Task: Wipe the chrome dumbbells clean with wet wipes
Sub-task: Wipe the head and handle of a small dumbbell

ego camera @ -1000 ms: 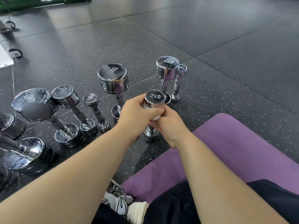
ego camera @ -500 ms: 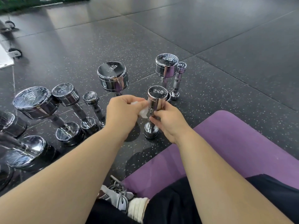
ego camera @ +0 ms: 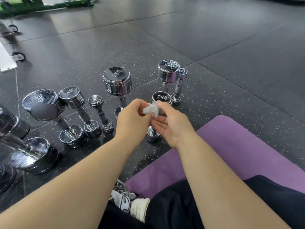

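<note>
Between the two hands a crumpled white wet wipe (ego camera: 150, 110) is held up off the floor. The left hand (ego camera: 132, 120) has its fingers curled round one end, and the right hand (ego camera: 172, 124) nips the other end under its thumb, its remaining fingers lying nearly straight below. Half a second ago the left hand was rubbing the wipe on the grip bar while the right steadied the weight. Now both have let go of the metal, and the small chrome dumbbell stamped 2KG (ego camera: 162, 97) stands upright by itself on the black speckled rubber floor (ego camera: 231, 66), directly behind the hands, its lower head showing under the right palm. I judge the wipe is being refolded or turned to a cleaner face, so this dumbbell is either finished or due one more pass. Beyond it stand a larger chrome dumbbell stamped 5KG (ego camera: 117, 80), a chrome 4KG dumbbell with a speckled top (ego camera: 168, 71) and a thin 1KG dumbbell (ego camera: 181, 83) just beside that. A row of further chrome dumbbells (ego camera: 72, 116) waits at the left, and a purple exercise mat (ego camera: 239, 146) lies under the person's legs.
</note>
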`<state>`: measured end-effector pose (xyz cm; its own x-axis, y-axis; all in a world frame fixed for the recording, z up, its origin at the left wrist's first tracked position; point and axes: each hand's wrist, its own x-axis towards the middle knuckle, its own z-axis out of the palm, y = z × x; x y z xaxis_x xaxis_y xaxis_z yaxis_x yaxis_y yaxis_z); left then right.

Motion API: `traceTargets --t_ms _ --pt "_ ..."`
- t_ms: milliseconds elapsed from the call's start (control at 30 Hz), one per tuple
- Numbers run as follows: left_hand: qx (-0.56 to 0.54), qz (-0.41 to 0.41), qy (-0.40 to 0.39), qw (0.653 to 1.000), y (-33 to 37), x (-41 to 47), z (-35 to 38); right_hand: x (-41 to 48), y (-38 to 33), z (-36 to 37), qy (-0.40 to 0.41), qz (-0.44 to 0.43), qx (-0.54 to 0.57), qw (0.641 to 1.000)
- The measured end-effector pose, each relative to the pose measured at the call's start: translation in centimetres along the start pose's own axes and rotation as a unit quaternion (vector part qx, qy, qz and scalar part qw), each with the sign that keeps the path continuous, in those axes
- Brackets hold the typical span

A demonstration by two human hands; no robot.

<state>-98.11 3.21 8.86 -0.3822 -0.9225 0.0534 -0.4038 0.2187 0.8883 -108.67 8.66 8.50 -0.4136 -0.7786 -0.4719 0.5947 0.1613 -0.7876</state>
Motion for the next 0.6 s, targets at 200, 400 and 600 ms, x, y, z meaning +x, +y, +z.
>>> traceTargets --t_ms 200,400,600 --pt "-0.117 -0.069 -0.060 0.989 -0.4 0.7 -0.6 0.5 -0.1 -0.4 0.044 0.014 0.027 0.999" --pt "-0.147 -0.053 -0.075 0.985 -0.3 3.6 -0.1 0.9 -0.2 -0.3 0.116 -0.071 0.050 0.989" --pt "-0.174 -0.071 -0.117 0.975 -0.9 4.3 0.7 2.6 0.3 0.2 0.153 -0.175 -0.015 0.973"
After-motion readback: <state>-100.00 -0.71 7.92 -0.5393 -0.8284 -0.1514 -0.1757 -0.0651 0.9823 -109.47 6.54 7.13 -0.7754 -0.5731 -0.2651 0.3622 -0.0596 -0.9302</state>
